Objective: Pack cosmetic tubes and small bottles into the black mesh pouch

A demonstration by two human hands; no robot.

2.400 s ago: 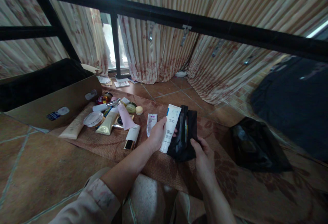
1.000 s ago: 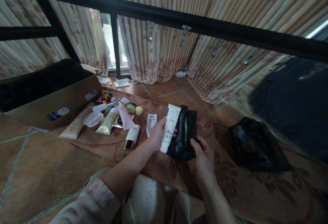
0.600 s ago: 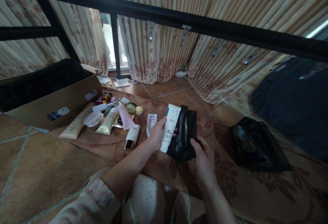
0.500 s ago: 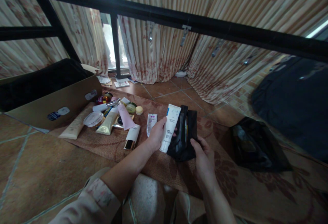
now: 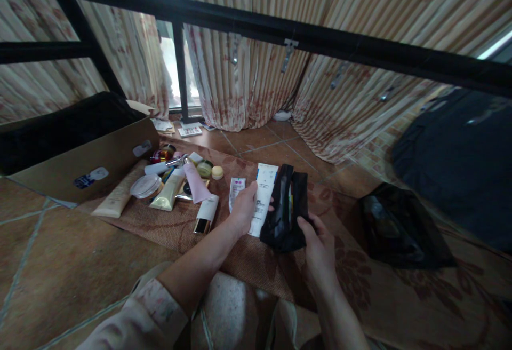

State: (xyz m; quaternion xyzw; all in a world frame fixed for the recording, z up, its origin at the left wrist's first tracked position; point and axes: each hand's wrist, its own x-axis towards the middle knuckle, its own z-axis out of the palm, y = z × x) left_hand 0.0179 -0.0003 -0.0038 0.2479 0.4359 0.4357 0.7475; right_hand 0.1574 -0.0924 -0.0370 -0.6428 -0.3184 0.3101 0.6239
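My left hand (image 5: 245,208) is closed around a white squeeze tube (image 5: 264,192) with dark print, held upright beside a black zip pouch (image 5: 282,227). Gripping the pouch's right side is my right hand (image 5: 318,238), thumb in front. The pouch is unzipped along its middle, and something small and yellowish shows in the gap. Just left of my left hand lies a small white sachet-like tube (image 5: 237,187) with pink marks, partly covered by the fingers. A white bottle with a gold cap (image 5: 207,212) lies near my left forearm.
Several cosmetics lie to the left, among them a pink tube (image 5: 196,183), a beige tube (image 5: 118,192) and a round clear compact (image 5: 144,185). A cardboard box (image 5: 116,150) stands far left. A second black pouch (image 5: 404,232) sits right. A black metal rail (image 5: 256,19) crosses ahead, before curtains.
The white tube has shifted slightly left, away from the pouch, and turned a little in my left hand. My right hand and the pouch stay nearly still.
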